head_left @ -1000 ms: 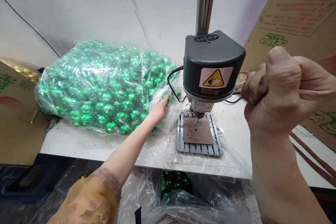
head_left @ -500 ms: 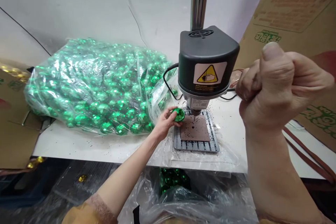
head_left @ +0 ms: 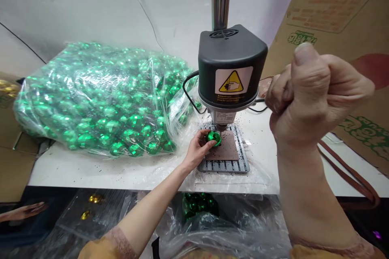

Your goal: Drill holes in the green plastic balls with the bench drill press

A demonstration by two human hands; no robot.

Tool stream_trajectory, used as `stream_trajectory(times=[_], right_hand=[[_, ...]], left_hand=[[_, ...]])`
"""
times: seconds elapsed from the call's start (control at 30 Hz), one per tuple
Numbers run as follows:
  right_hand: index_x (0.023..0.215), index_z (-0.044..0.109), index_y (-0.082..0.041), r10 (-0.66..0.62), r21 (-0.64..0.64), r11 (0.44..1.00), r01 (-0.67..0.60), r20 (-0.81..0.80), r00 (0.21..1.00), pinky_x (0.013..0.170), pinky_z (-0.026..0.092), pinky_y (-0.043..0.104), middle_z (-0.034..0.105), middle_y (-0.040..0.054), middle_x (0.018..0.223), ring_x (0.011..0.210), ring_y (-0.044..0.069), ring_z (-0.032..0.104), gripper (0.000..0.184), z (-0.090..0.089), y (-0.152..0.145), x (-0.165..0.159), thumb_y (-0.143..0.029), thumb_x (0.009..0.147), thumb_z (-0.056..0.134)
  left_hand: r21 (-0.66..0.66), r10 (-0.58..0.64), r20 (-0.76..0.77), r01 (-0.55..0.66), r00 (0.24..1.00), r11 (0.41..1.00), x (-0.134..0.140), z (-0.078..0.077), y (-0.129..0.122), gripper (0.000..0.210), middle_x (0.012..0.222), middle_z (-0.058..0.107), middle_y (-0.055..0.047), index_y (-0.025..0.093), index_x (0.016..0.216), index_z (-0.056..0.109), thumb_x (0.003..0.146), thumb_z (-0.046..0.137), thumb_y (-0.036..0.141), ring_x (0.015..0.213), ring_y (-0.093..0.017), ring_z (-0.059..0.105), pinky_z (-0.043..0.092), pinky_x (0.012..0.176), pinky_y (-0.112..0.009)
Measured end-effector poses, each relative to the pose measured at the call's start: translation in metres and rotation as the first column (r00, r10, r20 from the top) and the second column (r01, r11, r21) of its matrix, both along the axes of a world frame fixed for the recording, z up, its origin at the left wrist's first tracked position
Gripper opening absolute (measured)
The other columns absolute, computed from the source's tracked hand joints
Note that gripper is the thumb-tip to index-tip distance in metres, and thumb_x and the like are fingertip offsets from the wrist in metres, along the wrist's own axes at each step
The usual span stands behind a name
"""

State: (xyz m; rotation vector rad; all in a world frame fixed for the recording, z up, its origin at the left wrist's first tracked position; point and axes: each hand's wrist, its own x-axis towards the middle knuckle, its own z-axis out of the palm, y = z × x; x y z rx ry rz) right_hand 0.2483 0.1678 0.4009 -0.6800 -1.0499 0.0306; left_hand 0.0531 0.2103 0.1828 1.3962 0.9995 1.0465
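My left hand [head_left: 198,148] pinches a shiny green faceted bauble [head_left: 214,138] by its side. The bauble is at the drill bit, just under the chuck [head_left: 223,127] of a small black drill press [head_left: 232,64], over a brown board [head_left: 229,151] on the slotted grey base [head_left: 226,166]. Raised to the right of the press head, my right hand [head_left: 310,89] is closed in a fist with the thumb on top. Whatever it grips, if anything, is hidden behind the fingers.
A big clear bag of green baubles [head_left: 100,101] lies left of the press. Cardboard boxes stand at the right [head_left: 337,20] and left [head_left: 12,149]. Below the table edge are more green baubles [head_left: 199,206] in plastic, a few gold baubles [head_left: 86,214] and another person's hand [head_left: 30,210].
My left hand has moved the bauble rightward, from beside the base to the drill bit. My right fist stays raised beside the press. Another person's hand has appeared at the lower left.
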Motion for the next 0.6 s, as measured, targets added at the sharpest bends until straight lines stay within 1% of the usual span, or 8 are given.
stream_trajectory(times=[0.07,0.13,0.23,0.33,0.4,0.47,0.6], right_hand=[[0.06,0.043,-0.024,0.004,0.007,1.0,-0.004,0.001,1.0,0.049,0.034,0.036,0.031,-0.0061,0.053,0.046,0.01,0.035,0.064,-0.001,0.001,0.0,-0.047,0.108,0.079],[0.061,0.044,-0.023,0.009,0.02,1.0,-0.009,0.007,1.0,0.05,0.034,0.036,0.031,-0.0057,0.054,0.047,0.01,0.037,0.062,-0.003,0.001,0.0,-0.041,0.11,0.077],[0.061,0.044,-0.023,0.009,0.042,0.999,-0.01,0.017,1.0,0.051,0.035,0.035,0.031,-0.0055,0.055,0.048,0.01,0.037,0.059,-0.004,0.002,0.001,-0.035,0.111,0.074],[0.061,0.041,-0.023,0.011,0.022,1.0,-0.011,0.006,1.0,0.051,0.035,0.035,0.03,-0.0061,0.053,0.047,0.01,0.036,0.063,-0.002,0.002,0.001,-0.039,0.11,0.077],[0.061,0.039,-0.024,0.013,0.007,1.0,-0.013,0.001,1.0,0.052,0.035,0.036,0.031,-0.0065,0.052,0.047,0.01,0.035,0.064,-0.001,0.001,0.001,-0.041,0.11,0.077],[0.061,0.039,-0.025,0.011,0.002,1.0,-0.011,0.003,1.0,0.051,0.035,0.036,0.031,-0.0065,0.052,0.047,0.011,0.036,0.063,0.0,0.0,0.001,-0.041,0.11,0.076],[0.061,0.043,-0.025,-0.005,0.014,1.0,0.005,0.036,0.999,0.052,0.036,0.037,0.032,-0.0064,0.054,0.047,0.011,0.037,0.061,-0.006,0.0,0.003,-0.041,0.112,0.074]], left_hand=[[0.003,0.003,-0.043,-0.003,0.999,1.0,0.002,-0.001,0.0,0.071,0.103,0.08,-0.004,0.022,0.134,0.081,0.082,0.105,0.064,0.089,-0.022,0.07,0.06,0.084,-0.035],[0.027,0.005,-0.091,-0.002,0.996,1.0,0.004,-0.002,0.0,0.07,0.101,0.079,-0.003,0.023,0.135,0.082,0.08,0.108,0.058,0.091,-0.023,0.071,0.061,0.088,-0.037],[0.105,0.03,-0.165,-0.013,0.986,0.994,0.007,-0.003,-0.002,0.065,0.106,0.079,-0.005,0.024,0.131,0.085,0.077,0.111,0.052,0.104,-0.029,0.075,0.062,0.096,-0.042],[0.182,0.05,-0.215,-0.01,0.975,0.983,0.01,-0.004,-0.005,0.062,0.119,0.081,-0.008,0.026,0.128,0.086,0.077,0.112,0.049,0.118,-0.033,0.076,0.063,0.106,-0.047],[0.183,0.01,-0.2,0.027,0.98,0.983,0.013,-0.007,-0.007,0.061,0.126,0.082,-0.01,0.026,0.13,0.084,0.08,0.111,0.048,0.123,-0.034,0.077,0.063,0.112,-0.049],[0.15,-0.049,-0.147,0.072,0.988,0.986,0.015,-0.01,-0.008,0.061,0.132,0.084,-0.011,0.025,0.134,0.081,0.085,0.108,0.049,0.126,-0.034,0.079,0.063,0.116,-0.05],[0.098,-0.11,-0.073,0.117,0.991,0.988,0.016,-0.016,-0.006,0.067,0.136,0.084,-0.013,0.024,0.139,0.077,0.087,0.107,0.055,0.128,-0.035,0.079,0.063,0.116,-0.05]])
